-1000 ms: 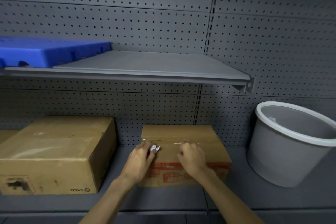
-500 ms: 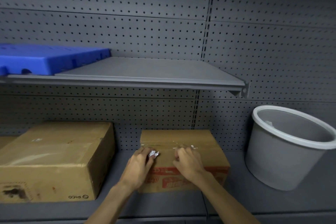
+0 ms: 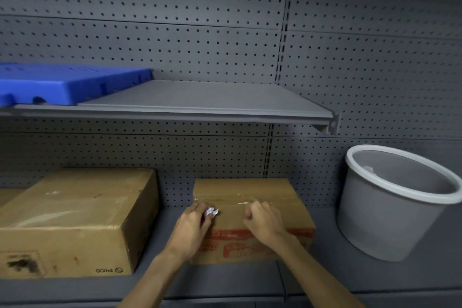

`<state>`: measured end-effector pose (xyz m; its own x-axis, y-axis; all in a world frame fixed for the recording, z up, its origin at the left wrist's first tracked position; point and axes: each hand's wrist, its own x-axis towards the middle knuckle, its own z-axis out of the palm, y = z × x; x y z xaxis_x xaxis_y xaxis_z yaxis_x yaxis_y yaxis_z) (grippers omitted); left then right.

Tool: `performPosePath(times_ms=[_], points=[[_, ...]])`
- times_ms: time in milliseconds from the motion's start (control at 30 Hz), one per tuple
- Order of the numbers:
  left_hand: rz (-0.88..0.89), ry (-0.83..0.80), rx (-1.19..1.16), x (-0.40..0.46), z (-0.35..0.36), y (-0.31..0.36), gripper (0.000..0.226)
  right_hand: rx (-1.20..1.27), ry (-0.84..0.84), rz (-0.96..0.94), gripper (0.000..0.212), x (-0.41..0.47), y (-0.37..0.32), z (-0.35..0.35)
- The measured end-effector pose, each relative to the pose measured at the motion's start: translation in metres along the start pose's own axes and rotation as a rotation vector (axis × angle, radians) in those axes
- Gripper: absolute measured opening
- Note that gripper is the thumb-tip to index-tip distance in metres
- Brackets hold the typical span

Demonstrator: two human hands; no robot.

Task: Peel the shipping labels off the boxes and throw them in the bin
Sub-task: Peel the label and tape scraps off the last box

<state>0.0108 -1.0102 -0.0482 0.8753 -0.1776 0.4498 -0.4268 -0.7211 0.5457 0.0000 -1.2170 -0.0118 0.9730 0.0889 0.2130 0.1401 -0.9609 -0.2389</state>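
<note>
1 crumpled label (image 3: 211,212) in left hand (image 3: 192,226)

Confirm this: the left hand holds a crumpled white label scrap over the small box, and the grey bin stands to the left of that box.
Wrong on the side. The head view shows the grey bin to the right of the small box; the left hand does hold the crumpled white label scrap over it.

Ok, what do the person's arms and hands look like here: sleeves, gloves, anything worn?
Both forearms are bare up to the bottom edge of the frame: no sleeves show. The left hand and right hand wear no gloves. No watch, ring or band shows on what is visible of the wrists and fingers.
</note>
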Motion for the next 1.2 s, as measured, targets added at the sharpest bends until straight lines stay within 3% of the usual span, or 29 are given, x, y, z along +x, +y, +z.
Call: performPosePath(times_ms=[200,433,533,733,967,1033,1133,1200], points=[[-0.015,0.007,0.013,-0.001,-0.001,0.006,0.016,-0.065,0.036,0.139,0.010,-0.005,0.032,-0.018],[-0.019,0.001,0.024,-0.001,-0.001,0.006,0.016,0.059,0.045,-0.091,0.009,-0.009,-0.012,0.008],[-0.023,0.006,0.018,-0.002,-0.002,0.007,0.016,0.054,0.037,-0.016,0.002,-0.009,0.010,-0.002],[-0.024,0.016,0.009,-0.003,-0.004,0.012,0.017,0.020,0.082,0.137,0.007,-0.005,0.040,-0.014],[-0.030,0.002,0.013,-0.002,-0.006,0.013,0.018,0.049,0.049,-0.125,0.001,0.006,0.009,0.006],[-0.033,-0.001,0.008,-0.003,-0.008,0.015,0.019,0.000,0.061,-0.085,0.001,0.012,0.015,0.005],[-0.040,0.001,0.011,-0.004,-0.009,0.019,0.022,-0.069,0.116,0.089,0.016,0.017,0.028,-0.001],[-0.052,-0.010,0.020,-0.005,-0.009,0.021,0.024,-0.078,0.119,0.094,0.018,0.016,0.027,-0.001]])
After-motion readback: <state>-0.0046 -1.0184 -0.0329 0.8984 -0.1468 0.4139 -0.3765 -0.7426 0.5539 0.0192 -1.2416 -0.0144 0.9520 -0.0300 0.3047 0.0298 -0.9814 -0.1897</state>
